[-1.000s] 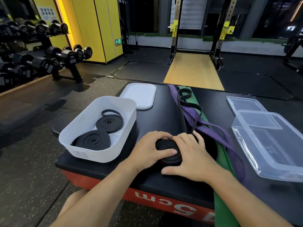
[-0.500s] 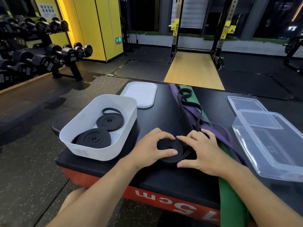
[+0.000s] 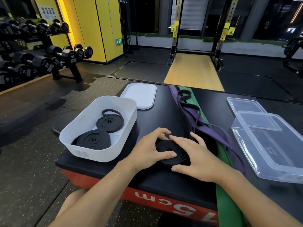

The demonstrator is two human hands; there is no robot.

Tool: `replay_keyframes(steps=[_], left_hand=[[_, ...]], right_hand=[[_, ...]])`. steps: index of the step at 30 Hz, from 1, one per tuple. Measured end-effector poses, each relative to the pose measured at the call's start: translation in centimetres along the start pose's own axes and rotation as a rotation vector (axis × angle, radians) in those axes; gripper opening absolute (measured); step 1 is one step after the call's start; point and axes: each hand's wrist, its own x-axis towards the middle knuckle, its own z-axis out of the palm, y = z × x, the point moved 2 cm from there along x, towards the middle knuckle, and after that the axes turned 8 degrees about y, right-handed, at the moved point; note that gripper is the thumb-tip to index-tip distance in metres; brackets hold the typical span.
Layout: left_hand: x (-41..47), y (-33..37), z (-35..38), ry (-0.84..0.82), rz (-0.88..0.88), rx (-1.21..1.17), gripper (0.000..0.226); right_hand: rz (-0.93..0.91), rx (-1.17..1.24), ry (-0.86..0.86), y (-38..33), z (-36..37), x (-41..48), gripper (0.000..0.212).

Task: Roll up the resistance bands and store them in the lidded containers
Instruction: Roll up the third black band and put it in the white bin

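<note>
From my feed, the black band (image 3: 167,149) being rolled sits as a flat coil near the front edge of the desk (image 3: 157,115), caught between both hands. My left grip (image 3: 147,149) is curled round the coil's left side, thumb laid across the top near its centre and fingers hooked over the far edge. My right grip (image 3: 199,159) lies flatter, with its fingers spread and fairly straight over the coil's right side and its thumb against the near edge, so it presses rather than clasps. The band's loose tail (image 3: 184,110) runs away from the coil toward the far side of the desk, lying over a purple band (image 3: 211,131) and a wide green band (image 3: 224,153) that hangs off the front edge. Left of the hands stands the white container (image 3: 101,155), open, with two rolled black bands (image 3: 93,140) lying flat inside; its white lid (image 3: 139,95) rests just behind it. On the right sits a clear container (image 3: 272,163), with a clear lid (image 3: 244,104) behind it.
</note>
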Motion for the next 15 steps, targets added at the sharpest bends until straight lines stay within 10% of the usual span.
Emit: replay_keyframes(steps=[15], left_hand=[[-0.2,0.1,0.4,0.071,0.121,0.172,0.046]], right_hand=[[0.136,-0.25,0.134,-1.8,-0.7,1.3,0.089]])
